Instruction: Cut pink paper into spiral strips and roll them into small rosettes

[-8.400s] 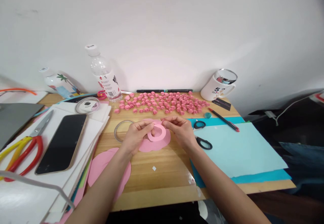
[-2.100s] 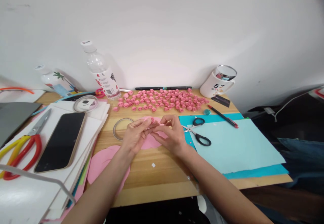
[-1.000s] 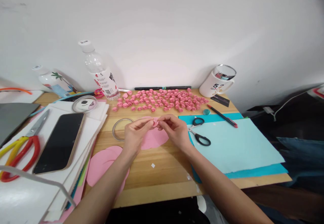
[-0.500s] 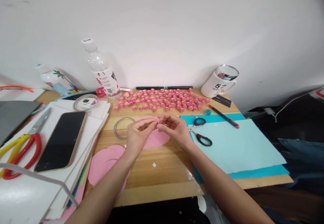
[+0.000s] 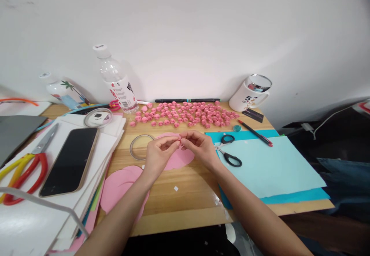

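My left hand (image 5: pixel 161 152) and my right hand (image 5: pixel 200 147) meet over the middle of the table, fingertips pinched together on a small strip of pink paper (image 5: pixel 179 140). Most of that piece is hidden by the fingers. Under them lies a round pink paper sheet (image 5: pixel 182 159). Another stack of pink paper pieces (image 5: pixel 121 188) lies beneath my left forearm. Behind the hands spreads a crowd of small rolled pink paper roses (image 5: pixel 185 113). A roll of tape (image 5: pixel 135 148) lies flat just left of my left hand. Black-handled scissors (image 5: pixel 232 159) rest right of my right hand.
Light blue sheets (image 5: pixel 274 171) cover the right side, with a red-black pen (image 5: pixel 257 133) on them. A white mug (image 5: pixel 245 96) and a plastic bottle (image 5: pixel 120 84) stand near the wall. On the left, a phone (image 5: pixel 71 159) and red-yellow scissors (image 5: pixel 37 163) lie on stacked paper.
The fingers of both hands have shifted slightly around the pink paper, the right fingertips closing in a little. Everything else stays in place.
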`<state>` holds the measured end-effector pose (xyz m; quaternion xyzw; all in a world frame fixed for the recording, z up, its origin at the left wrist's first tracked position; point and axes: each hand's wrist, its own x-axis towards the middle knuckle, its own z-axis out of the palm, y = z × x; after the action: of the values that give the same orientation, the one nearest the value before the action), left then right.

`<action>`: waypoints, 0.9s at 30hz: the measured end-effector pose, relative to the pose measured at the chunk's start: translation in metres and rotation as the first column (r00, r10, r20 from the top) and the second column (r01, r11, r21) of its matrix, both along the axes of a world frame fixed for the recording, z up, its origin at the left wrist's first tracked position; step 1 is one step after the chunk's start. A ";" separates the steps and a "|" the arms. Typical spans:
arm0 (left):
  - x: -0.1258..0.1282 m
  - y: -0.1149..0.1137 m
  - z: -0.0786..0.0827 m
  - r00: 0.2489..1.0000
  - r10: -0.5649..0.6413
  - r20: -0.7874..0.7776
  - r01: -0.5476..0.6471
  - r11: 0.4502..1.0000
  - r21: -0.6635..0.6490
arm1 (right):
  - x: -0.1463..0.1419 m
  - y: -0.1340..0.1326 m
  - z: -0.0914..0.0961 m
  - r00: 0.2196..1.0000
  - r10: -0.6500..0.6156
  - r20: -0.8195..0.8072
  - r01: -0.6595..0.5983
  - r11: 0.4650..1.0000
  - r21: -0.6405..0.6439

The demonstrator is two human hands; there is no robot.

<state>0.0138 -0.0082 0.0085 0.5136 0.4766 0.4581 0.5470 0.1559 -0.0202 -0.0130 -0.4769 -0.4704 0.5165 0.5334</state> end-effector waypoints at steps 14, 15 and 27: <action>-0.001 0.001 -0.008 0.996 -0.062 0.069 0.067 0.995 -0.076 | 0.003 -0.001 0.002 0.997 -0.066 -0.030 0.063 0.993 -0.096; -0.001 0.001 -0.008 0.995 -0.058 0.078 0.064 0.995 -0.078 | 0.003 -0.001 0.002 0.997 -0.067 -0.026 0.064 0.994 -0.093; 0.001 0.000 -0.001 0.997 -0.069 -0.022 0.069 0.998 0.005 | 0.002 -0.001 -0.002 0.991 -0.127 0.052 0.126 0.992 0.019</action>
<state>0.0149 -0.0083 0.0078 0.5362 0.4632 0.4345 0.5560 0.1575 -0.0212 -0.0155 -0.5151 -0.4572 0.4653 0.5560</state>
